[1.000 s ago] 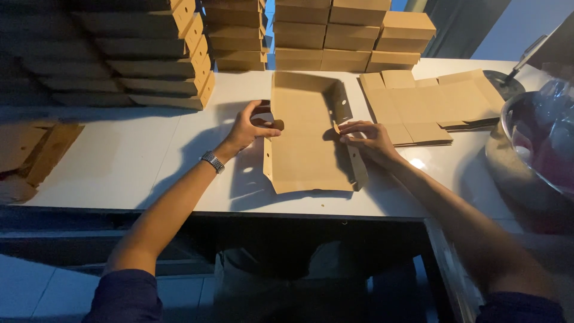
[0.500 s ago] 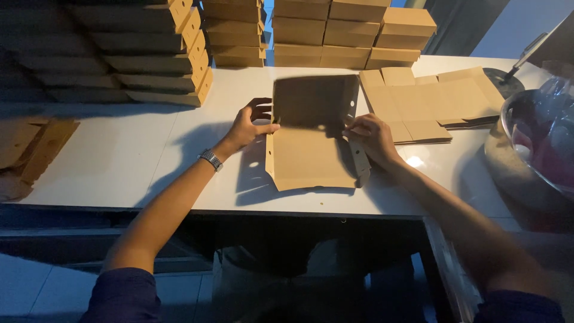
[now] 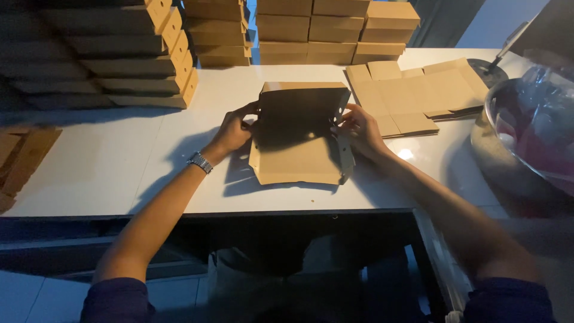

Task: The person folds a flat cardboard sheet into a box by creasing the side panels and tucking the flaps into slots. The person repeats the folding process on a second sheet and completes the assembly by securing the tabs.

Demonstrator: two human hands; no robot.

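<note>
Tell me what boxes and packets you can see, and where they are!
Half-folded box: brown cardboard, table middle, between left hand and right hand.
Flat box sheets: brown pile, to its right.
Finished boxes: brown stacks along the back.
Long flat boxes: brown stack, back left.

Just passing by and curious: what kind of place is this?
Probably a small packing workshop: stacks of folded cardboard boxes line the white table, flat box blanks lie ready, and both hands fold one box.
</note>
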